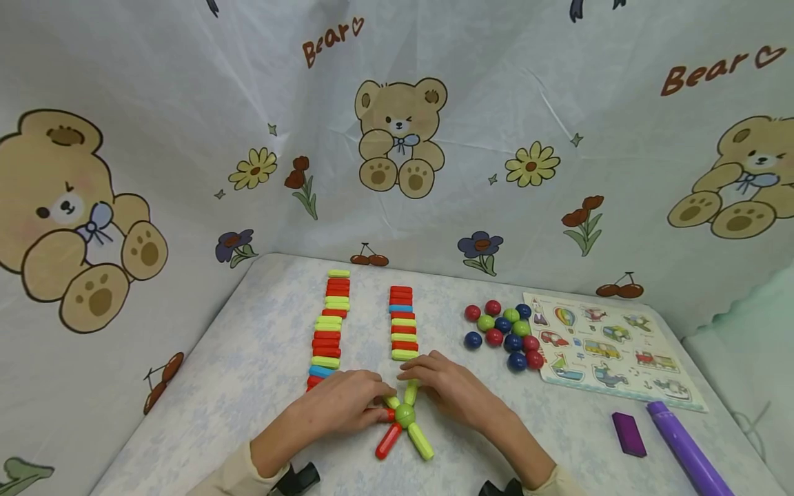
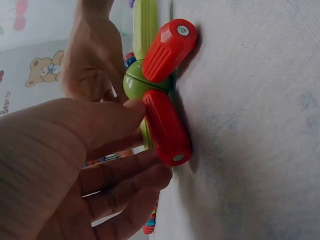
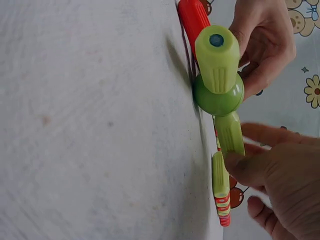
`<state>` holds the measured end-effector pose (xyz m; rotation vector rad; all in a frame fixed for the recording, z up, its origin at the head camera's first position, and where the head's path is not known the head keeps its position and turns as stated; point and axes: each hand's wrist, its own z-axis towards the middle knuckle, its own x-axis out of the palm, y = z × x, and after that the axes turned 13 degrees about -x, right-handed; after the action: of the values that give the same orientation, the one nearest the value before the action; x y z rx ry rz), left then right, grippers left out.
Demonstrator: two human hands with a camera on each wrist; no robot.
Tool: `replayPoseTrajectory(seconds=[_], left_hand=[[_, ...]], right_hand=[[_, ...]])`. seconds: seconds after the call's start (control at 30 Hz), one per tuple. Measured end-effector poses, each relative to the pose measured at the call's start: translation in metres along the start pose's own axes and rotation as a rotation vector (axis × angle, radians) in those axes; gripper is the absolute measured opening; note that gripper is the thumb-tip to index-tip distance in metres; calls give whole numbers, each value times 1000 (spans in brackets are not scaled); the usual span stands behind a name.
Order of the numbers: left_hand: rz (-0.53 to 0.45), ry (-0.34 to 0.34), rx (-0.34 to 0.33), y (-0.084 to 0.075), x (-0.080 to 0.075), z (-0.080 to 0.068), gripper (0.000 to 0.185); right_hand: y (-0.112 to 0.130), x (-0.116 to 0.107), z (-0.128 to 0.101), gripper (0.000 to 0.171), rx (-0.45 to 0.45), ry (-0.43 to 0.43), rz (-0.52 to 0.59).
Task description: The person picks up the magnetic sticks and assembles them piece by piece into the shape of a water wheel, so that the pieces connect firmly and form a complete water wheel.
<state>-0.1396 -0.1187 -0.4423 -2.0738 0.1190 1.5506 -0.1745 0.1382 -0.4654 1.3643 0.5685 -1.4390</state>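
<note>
A green ball [image 1: 404, 414] lies on the table with short sticks fanning out from it like a star. A red stick [image 1: 389, 441] and a green stick [image 1: 420, 441] point toward me. My left hand [image 1: 377, 401] pinches another red stick [image 2: 165, 127] at the ball [image 2: 134, 84], thumb on top and fingers curled below. My right hand [image 1: 414, 375] pinches a green stick [image 3: 229, 136] that joins the ball [image 3: 218, 96] on the far side. A second far green stick [image 1: 391, 401] lies between my hands.
Two rows of red, green and blue sticks [image 1: 329, 324] [image 1: 403, 324] lie beyond my hands. Coloured balls [image 1: 505, 331] cluster to the right, beside a vehicle puzzle board [image 1: 611, 351]. A purple block [image 1: 628, 434] and purple tube [image 1: 685, 451] sit at the right front. Bear-print cloth walls surround the table.
</note>
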Motion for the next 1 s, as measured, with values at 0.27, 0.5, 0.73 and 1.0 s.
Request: replayPoseTrajectory(seconds=[0.27,0.5,0.73,1.0], left_hand=[[55,-59,-7,0,1,1,13],[69,-96,-2,0,1,1,12],[49,-95,-4,1,2,3,13],[54,-135,28,-2,0,2,16]], right_hand=[[-6,6,-5,49,71,2,-120],[-8,2,-5,36,131,-74,-127],[-9,-6,-7,30,188,-34,-93],[-2,-30,-7,25,160,73,48]])
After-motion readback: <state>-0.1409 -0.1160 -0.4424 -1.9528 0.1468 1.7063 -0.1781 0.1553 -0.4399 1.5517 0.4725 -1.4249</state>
